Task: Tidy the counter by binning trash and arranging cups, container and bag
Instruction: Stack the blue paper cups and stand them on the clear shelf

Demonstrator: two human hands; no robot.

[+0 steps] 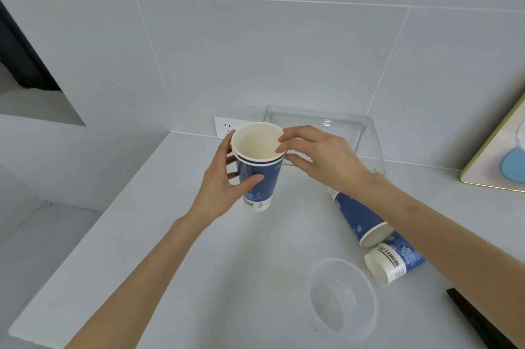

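The left hand (227, 181) gripped the side of a blue cup stack (260, 169), held upright above the counter (170, 235) near its back edge. The right hand (321, 155) pinched the inner cup's rim with its fingertips. Two more cups (360, 218) lay on their sides toward the right, touching, with a clear container (342, 296) just in front near the front edge
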